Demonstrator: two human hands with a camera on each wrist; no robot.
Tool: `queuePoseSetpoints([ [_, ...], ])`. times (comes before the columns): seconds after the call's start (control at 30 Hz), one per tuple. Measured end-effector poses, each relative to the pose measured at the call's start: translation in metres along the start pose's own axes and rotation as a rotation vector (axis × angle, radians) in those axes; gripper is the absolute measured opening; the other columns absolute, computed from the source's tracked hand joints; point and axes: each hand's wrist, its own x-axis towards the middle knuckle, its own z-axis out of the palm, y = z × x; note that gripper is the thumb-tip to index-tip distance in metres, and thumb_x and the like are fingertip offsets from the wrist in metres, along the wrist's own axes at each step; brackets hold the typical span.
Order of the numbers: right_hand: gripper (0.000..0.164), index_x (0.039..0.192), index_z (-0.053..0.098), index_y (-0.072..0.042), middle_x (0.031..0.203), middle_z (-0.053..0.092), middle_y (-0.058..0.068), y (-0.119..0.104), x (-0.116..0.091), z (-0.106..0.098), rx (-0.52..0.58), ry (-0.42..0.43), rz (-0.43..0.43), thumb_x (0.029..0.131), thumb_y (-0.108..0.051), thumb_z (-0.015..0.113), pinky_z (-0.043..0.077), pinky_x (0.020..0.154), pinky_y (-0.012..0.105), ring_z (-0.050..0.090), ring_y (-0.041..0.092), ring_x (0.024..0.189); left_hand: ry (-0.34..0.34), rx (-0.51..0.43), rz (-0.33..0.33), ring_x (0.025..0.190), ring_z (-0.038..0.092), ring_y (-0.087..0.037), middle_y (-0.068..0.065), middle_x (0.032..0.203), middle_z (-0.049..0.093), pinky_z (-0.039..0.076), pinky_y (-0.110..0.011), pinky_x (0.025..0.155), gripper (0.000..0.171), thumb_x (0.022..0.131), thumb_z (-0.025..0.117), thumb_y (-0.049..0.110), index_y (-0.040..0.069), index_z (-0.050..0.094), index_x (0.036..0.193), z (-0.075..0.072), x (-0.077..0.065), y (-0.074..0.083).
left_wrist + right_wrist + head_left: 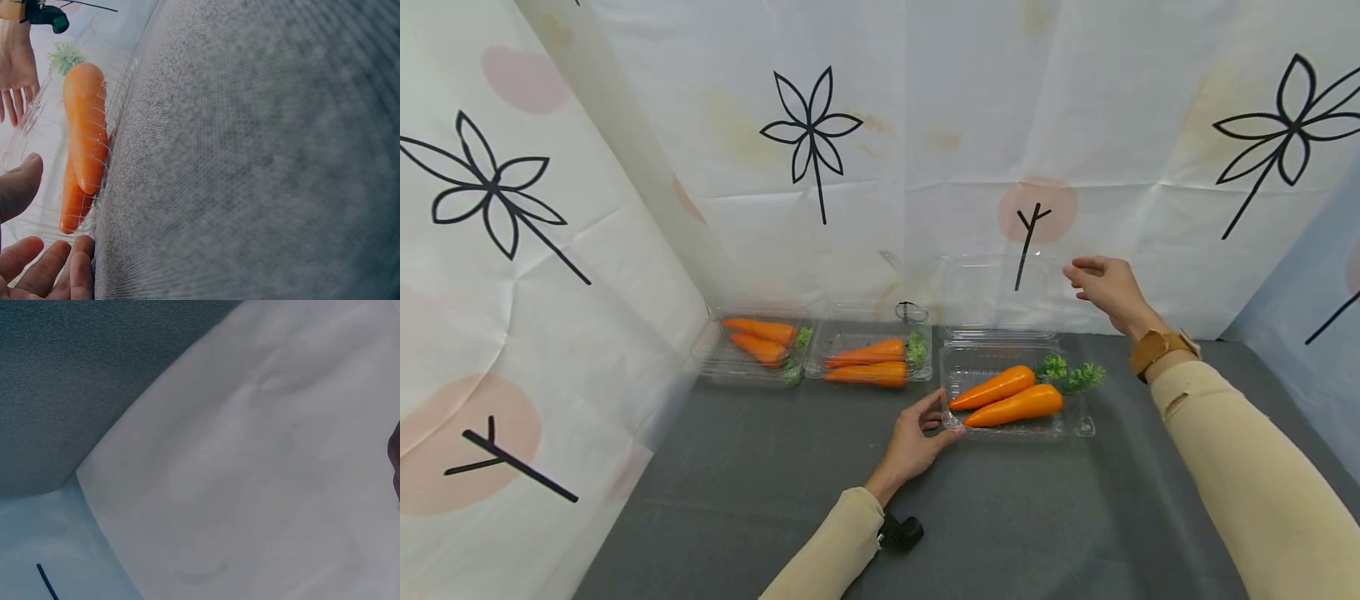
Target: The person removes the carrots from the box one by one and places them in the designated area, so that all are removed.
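Patterned cloth [910, 83] walls the work in; dark tabletop [760, 500] below it. Open box [977, 362] at right end of a row, set against the back cloth, probably so its upright lid [985, 292] has something to lean on. Left box [717, 367] and middle box [850, 333] look closed, lined up alongside, likely to leave the front free for the hands. Left hand [913, 437] lies at the open box's near-left corner, thumb and fingers apart, touching rather than clamping; reads as steadying light plastic. Right hand [1108, 292] is raised just beside the lid's right edge, fingers loosely bent, nothing seen in that grip; contact with the clear lid cannot be told. Near carrot [1018, 406] and far carrot [996, 387] lie side by side in the open box, tips left, on a slant, perhaps to fit their length. Greens [1084, 377] reach past the box's right wall.
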Motion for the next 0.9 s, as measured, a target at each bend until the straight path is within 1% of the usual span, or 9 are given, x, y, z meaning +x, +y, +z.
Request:
queuePoseSetpoints([
  [0.13,0.068,0.155,0.032,0.006,0.147,0.043,0.033,0.003,-0.008,0.000,-0.025,-0.002,-0.042,0.108,-0.039,0.047,0.044,0.106,0.053,0.047,0.046,0.129,-0.001,0.003,0.003,0.125,0.059,-0.023,-0.006,0.152,0.049,0.049,-0.035,0.104,0.072,0.094,0.076,0.020,0.012,0.042,0.156,0.000,0.001,0.000],
  [0.27,0.063,0.152,0.039,0.005,0.143,0.048,0.031,0.006,-0.022,0.004,-0.075,-0.012,-0.122,0.107,-0.038,0.050,0.048,0.101,0.052,0.050,0.046,0.125,0.001,0.002,0.006,0.125,0.059,-0.024,-0.006,0.152,0.049,0.049,-0.036,0.103,0.071,0.093,0.076,0.019,0.014,0.043,0.155,0.000,0.000,-0.001],
  [0.33,0.058,0.149,0.045,0.005,0.140,0.052,0.030,0.008,-0.031,0.007,-0.108,-0.021,-0.175,0.107,-0.035,0.053,0.050,0.095,0.044,0.052,0.043,0.122,0.003,-0.001,0.012,0.124,0.059,-0.024,-0.007,0.152,0.050,0.050,-0.036,0.103,0.070,0.093,0.077,0.019,0.014,0.044,0.155,0.000,0.000,-0.001],
  [0.43,0.049,0.141,0.055,0.003,0.133,0.059,0.026,0.012,-0.044,0.013,-0.151,-0.053,-0.251,0.105,-0.029,0.059,0.050,0.087,0.025,0.058,0.032,0.114,0.001,-0.004,0.013,0.125,0.059,-0.024,-0.007,0.152,0.050,0.049,-0.036,0.103,0.070,0.093,0.077,0.019,0.014,0.044,0.155,0.000,0.000,-0.002],
  [0.5,0.042,0.135,0.060,0.003,0.127,0.063,0.025,0.014,-0.053,0.019,-0.168,-0.087,-0.297,0.103,-0.024,0.063,0.051,0.083,0.020,0.061,0.028,0.108,-0.001,-0.006,0.008,0.125,0.059,-0.024,-0.006,0.152,0.050,0.049,-0.035,0.104,0.070,0.093,0.077,0.020,0.015,0.044,0.155,-0.001,0.000,-0.002],
  [0.57,0.037,0.131,0.063,0.004,0.123,0.066,0.024,0.016,-0.061,0.025,-0.184,-0.128,-0.340,0.101,-0.018,0.067,0.056,0.084,0.026,0.064,0.030,0.104,-0.002,-0.005,0.003,0.126,0.059,-0.023,-0.006,0.152,0.049,0.049,-0.035,0.104,0.071,0.093,0.077,0.020,0.015,0.043,0.155,-0.001,0.000,-0.002],
  [0.6,0.036,0.129,0.064,0.004,0.122,0.066,0.024,0.018,-0.065,0.028,-0.200,-0.147,-0.358,0.099,-0.016,0.069,0.057,0.085,0.032,0.065,0.033,0.104,-0.002,-0.005,0.002,0.126,0.059,-0.023,-0.006,0.152,0.049,0.049,-0.035,0.104,0.071,0.093,0.077,0.020,0.015,0.043,0.155,-0.001,0.000,-0.002],
  [0.73,0.038,0.125,0.066,0.004,0.120,0.067,0.023,0.026,-0.078,0.040,-0.265,-0.204,-0.420,0.093,-0.013,0.076,0.054,0.089,0.055,0.063,0.044,0.106,0.000,-0.007,0.005,0.125,0.059,-0.023,-0.006,0.152,0.049,0.049,-0.035,0.104,0.071,0.093,0.077,0.020,0.015,0.043,0.155,-0.001,0.000,-0.001],
  [0.9,0.045,0.124,0.068,0.002,0.118,0.068,0.018,0.037,-0.089,0.050,-0.343,-0.244,-0.488,0.085,-0.017,0.084,0.053,0.087,0.059,0.062,0.042,0.104,0.001,-0.006,0.014,0.124,0.059,-0.023,-0.006,0.152,0.049,0.049,-0.036,0.103,0.071,0.092,0.078,0.019,0.014,0.044,0.155,-0.001,0.000,-0.001],
])
